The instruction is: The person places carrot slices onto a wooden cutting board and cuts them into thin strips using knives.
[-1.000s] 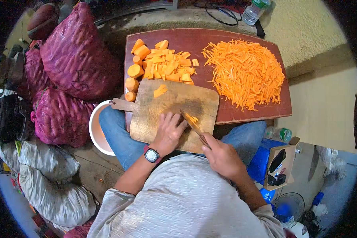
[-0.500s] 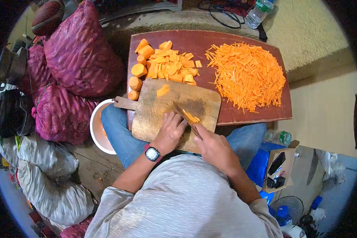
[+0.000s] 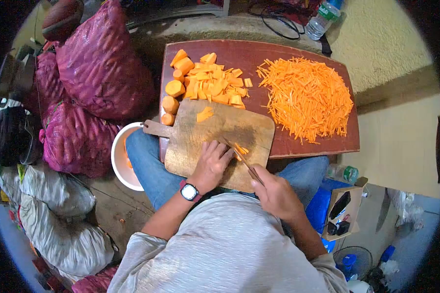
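My right hand point(image 3: 276, 194) grips a knife point(image 3: 244, 161), its blade slanting across the wooden cutting board point(image 3: 186, 146) with the tip by my left fingertips. My left hand point(image 3: 211, 165), wearing a watch point(image 3: 189, 192) at the wrist, presses down on the board with curled fingers; whatever lies beneath them is hidden. A few thin carrot strips point(image 3: 242, 148) lie along the right side of the blade. Farther up the board rest some flat carrot slices point(image 3: 205, 114). The board sits at the near edge of a reddish-brown table point(image 3: 252, 97), partly over my lap.
Cut carrot pieces point(image 3: 215, 85) and thick chunks point(image 3: 175, 88) cover the table's left part; a heap of carrot strips point(image 3: 305, 100) covers the right. A white basin point(image 3: 118, 158) stands left of my leg, near purple mesh sacks point(image 3: 105, 63). At right is an open box point(image 3: 344, 210).
The knife and my right hand have shifted slightly right and toward me, and the carrot strips by the blade look more spread out. My left hand stays in nearly the same place on the board.
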### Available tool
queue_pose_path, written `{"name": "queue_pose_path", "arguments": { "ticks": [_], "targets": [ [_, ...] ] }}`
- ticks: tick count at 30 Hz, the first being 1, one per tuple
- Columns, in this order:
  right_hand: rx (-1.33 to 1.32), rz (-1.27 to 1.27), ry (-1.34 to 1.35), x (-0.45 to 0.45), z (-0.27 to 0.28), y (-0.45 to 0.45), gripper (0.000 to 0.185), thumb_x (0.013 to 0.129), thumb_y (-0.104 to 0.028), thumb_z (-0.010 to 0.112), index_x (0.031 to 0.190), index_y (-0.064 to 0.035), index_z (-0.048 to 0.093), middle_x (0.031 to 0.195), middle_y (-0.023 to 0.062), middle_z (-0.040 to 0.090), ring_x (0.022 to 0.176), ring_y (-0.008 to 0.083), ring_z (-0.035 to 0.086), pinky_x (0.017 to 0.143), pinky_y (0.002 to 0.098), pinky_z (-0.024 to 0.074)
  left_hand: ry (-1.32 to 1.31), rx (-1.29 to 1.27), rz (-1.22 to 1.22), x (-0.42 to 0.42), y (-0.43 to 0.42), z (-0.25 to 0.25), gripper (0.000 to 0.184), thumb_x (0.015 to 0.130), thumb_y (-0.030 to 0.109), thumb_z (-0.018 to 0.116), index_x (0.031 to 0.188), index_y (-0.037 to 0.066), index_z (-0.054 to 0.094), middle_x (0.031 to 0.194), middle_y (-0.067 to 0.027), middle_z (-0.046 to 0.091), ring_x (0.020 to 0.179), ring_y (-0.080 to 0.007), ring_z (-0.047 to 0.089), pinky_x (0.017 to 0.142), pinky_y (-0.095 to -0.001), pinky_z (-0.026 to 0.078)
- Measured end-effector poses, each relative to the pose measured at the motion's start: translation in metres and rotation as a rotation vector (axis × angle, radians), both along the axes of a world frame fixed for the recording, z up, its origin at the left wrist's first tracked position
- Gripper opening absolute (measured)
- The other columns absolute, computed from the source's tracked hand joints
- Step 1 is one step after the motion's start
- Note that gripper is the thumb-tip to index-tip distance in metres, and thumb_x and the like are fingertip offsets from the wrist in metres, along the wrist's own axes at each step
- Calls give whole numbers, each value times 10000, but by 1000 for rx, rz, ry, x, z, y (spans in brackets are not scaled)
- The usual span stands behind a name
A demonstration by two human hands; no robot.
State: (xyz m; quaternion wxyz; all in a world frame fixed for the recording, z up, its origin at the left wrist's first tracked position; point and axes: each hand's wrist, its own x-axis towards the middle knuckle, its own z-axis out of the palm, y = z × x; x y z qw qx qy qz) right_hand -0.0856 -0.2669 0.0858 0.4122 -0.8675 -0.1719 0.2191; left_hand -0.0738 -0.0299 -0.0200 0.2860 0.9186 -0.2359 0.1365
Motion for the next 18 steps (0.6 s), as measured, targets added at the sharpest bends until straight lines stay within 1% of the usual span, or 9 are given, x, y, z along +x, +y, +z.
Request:
{"name": "queue_pose_path", "arguments": {
  "ticks": [2, 4, 6, 8, 9, 11, 12, 14, 18],
  "targets": [
    [-121, -9, 41, -6, 7, 0, 371, 1070, -152, 629, 1415, -28, 571, 1050, 331, 718, 1015, 538, 706, 827, 581, 563, 26, -13, -6, -5, -1, 2, 379, 861, 69, 674, 1225, -18, 732, 1094, -147, 648, 1073, -354, 598, 956, -483, 457],
    [-106, -8, -7, 2, -3, 11, 367, 1071, -150, 628, 1413, -29, 573, 1045, 329, 717, 1016, 538, 705, 825, 577, 563, 87, -37, 6, -3, -2, 6, 393, 842, 72, 704, 1225, -12, 737, 1113, -144, 661, 1082, -351, 603, 959, -476, 457],
    [-80, -7, -56, 8, -4, 16, 363, 1071, -149, 626, 1411, -30, 575, 1040, 328, 716, 1017, 538, 704, 822, 572, 563, 51, -64, 9, -1, -1, 2, 407, 818, 71, 731, 1216, -11, 740, 1117, -145, 664, 1088, -349, 605, 959, -473, 457],
    [-91, -25, 78, 14, 6, 16, 362, 1073, -151, 620, 1411, -29, 574, 1048, 332, 715, 1012, 541, 704, 812, 570, 563, 7, -84, 4, 2, 3, 0, 422, 793, 71, 757, 1207, -10, 743, 1122, -146, 667, 1093, -347, 607, 959, -470, 457],
    [-90, -22, 76, 12, 8, 12, 362, 1073, -151, 620, 1411, -29, 574, 1048, 332, 715, 1012, 541, 704, 812, 570, 563, 24, -96, -7, 2, 3, 2, 448, 768, 70, 777, 1207, -14, 744, 1131, -147, 669, 1099, -349, 608, 960, -467, 457],
    [-160, 18, 151, 0, 12, 1, 384, 1081, -189, 616, 1429, -49, 529, 1154, 330, 729, 1024, 540, 720, 846, 625, 577, 53, -118, -5, -2, 2, 2, 475, 743, 69, 797, 1206, -17, 744, 1139, -147, 672, 1105, -350, 610, 961, -464, 458],
    [-166, 25, 159, -1, 5, 2, 384, 1081, -189, 616, 1429, -49, 529, 1154, 330, 729, 1024, 540, 720, 846, 625, 577, 80, -116, 3, -3, 2, 2, 492, 732, 67, 802, 1212, -21, 743, 1141, -146, 671, 1113, -351, 607, 966, -464, 456],
    [-51, -2, -29, -4, -15, 5, 383, 1081, -185, 621, 1431, -52, 540, 1123, 328, 735, 1027, 536, 721, 833, 617, 583, 104, -117, 7, -2, 1, 3, 510, 720, 64, 807, 1218, -24, 741, 1143, -145, 670, 1121, -353, 605, 971, -464, 454],
    [-65, -30, 27, 11, -1, 16, 379, 1078, -172, 628, 1427, -48, 550, 1118, 325, 737, 1028, 536, 722, 825, 603, 591, 73, -120, -23, 0, 1, 4, 516, 713, 56, 804, 1218, -28, 738, 1141, -145, 665, 1128, -357, 591, 989, -474, 448]
  ]
}}
